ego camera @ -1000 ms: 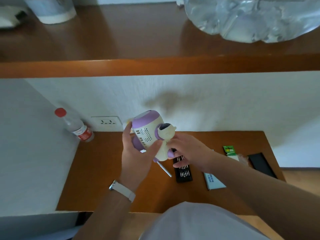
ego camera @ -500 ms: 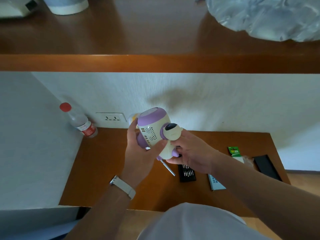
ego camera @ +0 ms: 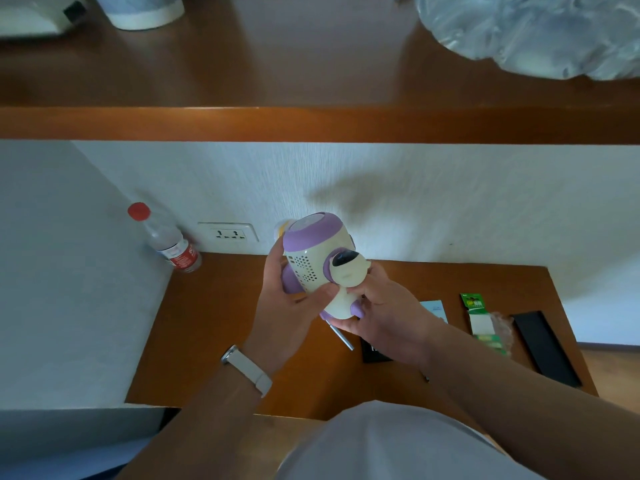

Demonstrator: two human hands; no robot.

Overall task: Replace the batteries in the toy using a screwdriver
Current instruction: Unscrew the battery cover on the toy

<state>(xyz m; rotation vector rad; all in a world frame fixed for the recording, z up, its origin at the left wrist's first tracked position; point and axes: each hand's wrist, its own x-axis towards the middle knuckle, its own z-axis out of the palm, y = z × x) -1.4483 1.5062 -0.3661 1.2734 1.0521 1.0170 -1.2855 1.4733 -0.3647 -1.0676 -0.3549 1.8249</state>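
A cream and purple toy [ego camera: 317, 263] with a perforated speaker grille is held up above the wooden desk [ego camera: 221, 341]. My left hand [ego camera: 287, 306] grips its body from the left, thumb across the front. My right hand [ego camera: 384, 317] holds its lower end and small head from the right. A screwdriver's metal shaft [ego camera: 342, 337] lies on the desk under the toy, its handle hidden. A black bit case [ego camera: 372, 351] peeks out below my right hand. A green battery pack [ego camera: 479, 315] lies to the right.
A red-capped water bottle [ego camera: 166, 242] leans in the desk's back left corner beside a wall socket [ego camera: 228, 233]. A black case lid [ego camera: 545, 348] lies at the right edge, a pale blue card [ego camera: 434, 308] near my wrist. A wooden shelf [ego camera: 311, 124] overhangs above.
Both hands have lifted the toy a little and turned it more upright. My right hand has slid under its lower end.
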